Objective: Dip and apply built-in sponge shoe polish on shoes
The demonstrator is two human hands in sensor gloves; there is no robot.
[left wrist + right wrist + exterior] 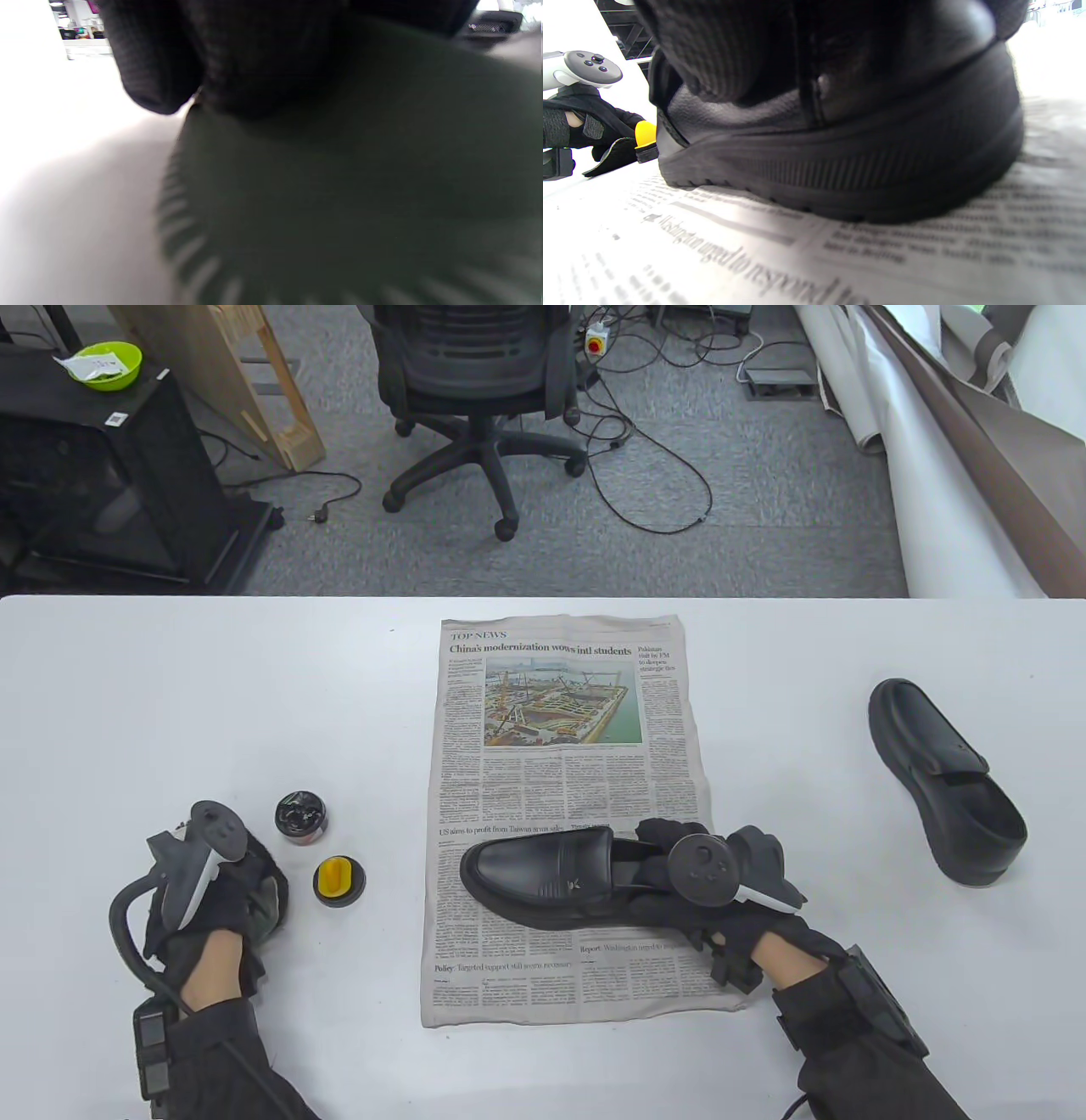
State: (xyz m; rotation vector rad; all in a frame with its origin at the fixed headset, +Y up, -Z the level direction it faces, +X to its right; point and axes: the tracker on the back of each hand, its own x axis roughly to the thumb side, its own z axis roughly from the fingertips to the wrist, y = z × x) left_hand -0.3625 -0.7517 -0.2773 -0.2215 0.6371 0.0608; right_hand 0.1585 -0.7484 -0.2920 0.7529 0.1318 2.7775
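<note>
A black loafer [543,882] lies on its sole on a newspaper [560,729], toe pointing left. My right hand [657,840] grips its heel, fingers [725,55] curled into the opening of the loafer [840,161]. An open tin of black polish [301,817] stands left of the paper. Just below it sits a yellow-handled sponge applicator [338,881], also seen past the shoe as the yellow applicator [645,132]. My left hand [229,899] covers and holds a grey-green lid [270,899] with a ribbed edge [339,190], fingers [157,63] lying over it.
A second black shoe [946,780] lies on the white table [170,712] at the far right. Beyond the table's far edge stand an office chair [475,381] and a black cabinet [110,475].
</note>
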